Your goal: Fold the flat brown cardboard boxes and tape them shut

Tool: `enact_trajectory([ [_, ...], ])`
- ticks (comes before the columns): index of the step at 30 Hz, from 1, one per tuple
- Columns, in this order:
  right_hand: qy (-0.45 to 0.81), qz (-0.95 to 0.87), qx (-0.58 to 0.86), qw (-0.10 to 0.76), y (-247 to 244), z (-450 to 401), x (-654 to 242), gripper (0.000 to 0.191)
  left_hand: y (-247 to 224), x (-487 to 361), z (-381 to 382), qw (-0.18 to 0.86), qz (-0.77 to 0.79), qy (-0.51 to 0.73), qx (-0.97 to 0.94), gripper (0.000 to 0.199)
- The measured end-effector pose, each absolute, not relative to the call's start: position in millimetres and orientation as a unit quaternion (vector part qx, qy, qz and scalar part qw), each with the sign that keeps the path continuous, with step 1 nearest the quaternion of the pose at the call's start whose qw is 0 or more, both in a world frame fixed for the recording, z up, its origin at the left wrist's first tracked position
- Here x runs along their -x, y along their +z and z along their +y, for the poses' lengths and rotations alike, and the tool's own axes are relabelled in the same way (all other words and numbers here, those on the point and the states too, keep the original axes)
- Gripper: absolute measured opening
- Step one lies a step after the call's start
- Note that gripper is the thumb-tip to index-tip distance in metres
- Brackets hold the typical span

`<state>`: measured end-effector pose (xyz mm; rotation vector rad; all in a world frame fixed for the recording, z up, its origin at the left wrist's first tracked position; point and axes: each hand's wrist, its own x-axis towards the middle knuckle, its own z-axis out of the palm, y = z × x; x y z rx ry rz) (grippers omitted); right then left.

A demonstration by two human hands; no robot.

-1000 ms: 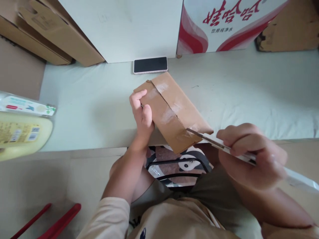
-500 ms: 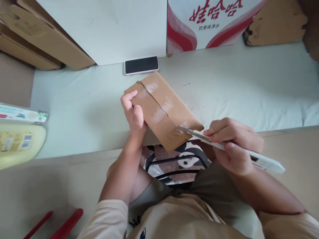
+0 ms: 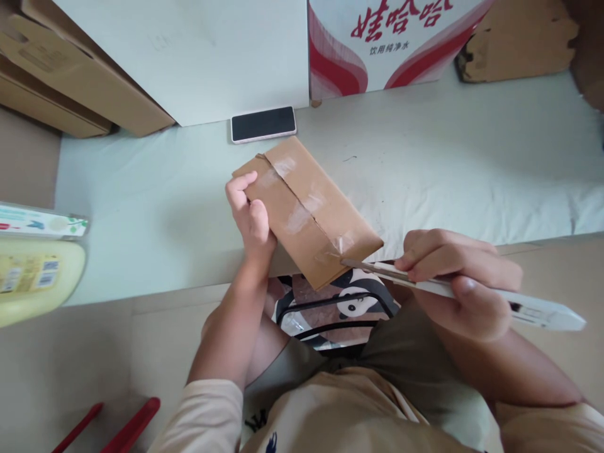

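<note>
A small brown cardboard box (image 3: 325,201) is tilted in front of me, with a seam along its face and strips of clear tape across it. My left hand (image 3: 252,214) grips its left side, thumb on the face and some fingers hidden behind. In my right hand (image 3: 465,277) is a white box cutter (image 3: 542,310) with its blade out. The blade's tip meets the box near the lower right end of the seam, beside the last piece of tape. Whether it is in the gap or only touching, I cannot tell.
A phone (image 3: 263,124) lies on the pale green cloth surface (image 3: 189,245) beyond the box. Behind it stand a large white box (image 3: 226,56), a red-and-white carton (image 3: 396,50) and brown cartons (image 3: 89,69). A yellow bottle (image 3: 42,277) is at the left.
The box cutter has slid right and slightly down along the seam toward the box's lower right edge, my right hand moving with it. My left hand keeps its hold on the box.
</note>
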<state>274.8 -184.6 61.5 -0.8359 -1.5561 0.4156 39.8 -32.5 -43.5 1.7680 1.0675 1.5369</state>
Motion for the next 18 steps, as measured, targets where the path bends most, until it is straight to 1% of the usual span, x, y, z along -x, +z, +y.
enact_trajectory([
  [3, 0.183, -0.67, 0.368, 0.618, 59, -185, -274, 0.028, -45, -39, -32, 0.287, 0.389, 0.579, -0.657, 0.055],
  [8, 0.12, -0.591, 0.377, 0.703, 51, -184, -266, 0.033, -45, -38, -32, 0.292, 0.379, 0.584, -0.656, 0.052],
  [12, 0.1, -0.584, 0.388, 0.706, 43, -181, -258, 0.04, -46, -38, -32, 0.281, 0.391, 0.571, -0.665, 0.055],
  [15, 0.09, -0.578, 0.377, 0.718, 40, -179, -254, 0.041, -47, -37, -31, 0.273, 0.392, 0.574, -0.665, 0.057],
  [18, 0.088, -0.58, 0.38, 0.715, 38, -177, -252, 0.041, -47, -36, -32, 0.28, 0.38, 0.578, -0.666, 0.055],
])
